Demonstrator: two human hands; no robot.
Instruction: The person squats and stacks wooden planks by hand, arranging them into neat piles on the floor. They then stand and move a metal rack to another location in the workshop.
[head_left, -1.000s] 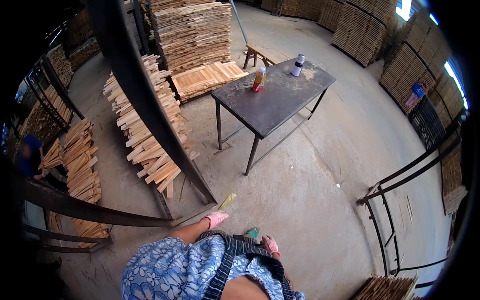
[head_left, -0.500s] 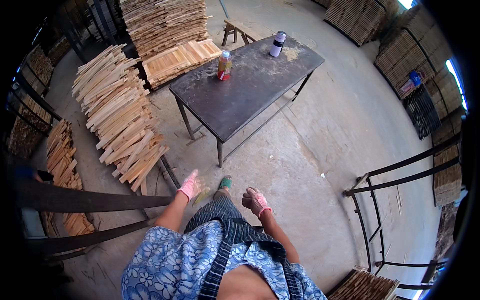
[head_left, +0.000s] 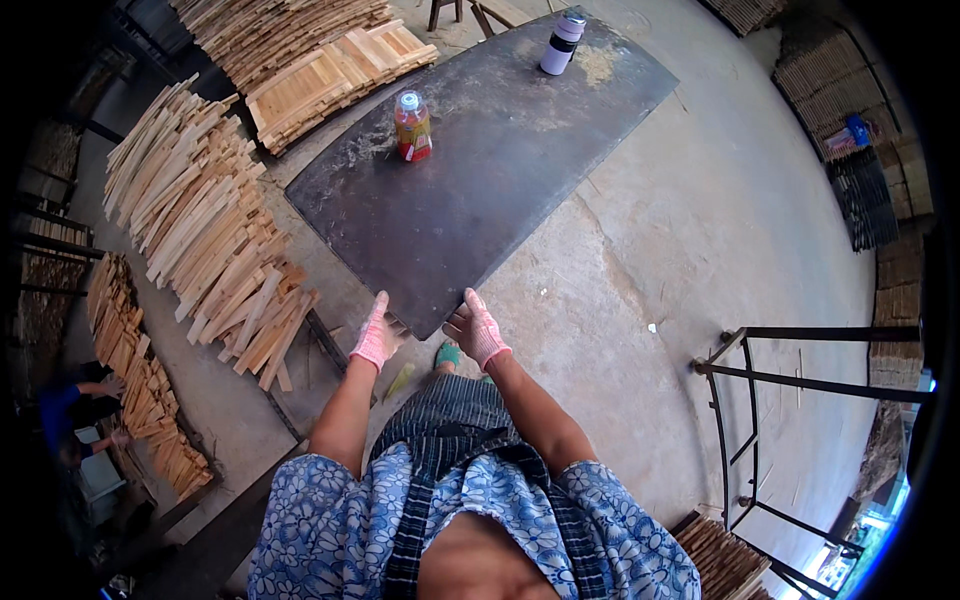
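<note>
A dark-topped table (head_left: 480, 190) stands before me, its near corner pointing toward my body. My left hand (head_left: 378, 335), in a pink-and-white work glove, takes hold of the edge left of that corner. On the edge to the right of the corner is my right hand (head_left: 477, 328), gloved the same way, its thumb up and the fingers curled below the tabletop. The undersides of both grips are partly hidden. On the table are a clear bottle (head_left: 412, 127) with red and yellow on it and a lilac flask (head_left: 563, 43) with a dark band.
Piles of wooden slats (head_left: 210, 220) lie to the left, with stacked boards (head_left: 335, 80) behind them. A black metal rack (head_left: 745, 420) stands at right. Another person's arm (head_left: 100, 388) shows at far left beside a slat heap (head_left: 140, 370). Sawdust (head_left: 598, 62) dusts the table's far end.
I have come closer to the table. Both hands, apart from it before, have reached forward and taken hold of its near corner edges. A person's arms now show at far left.
</note>
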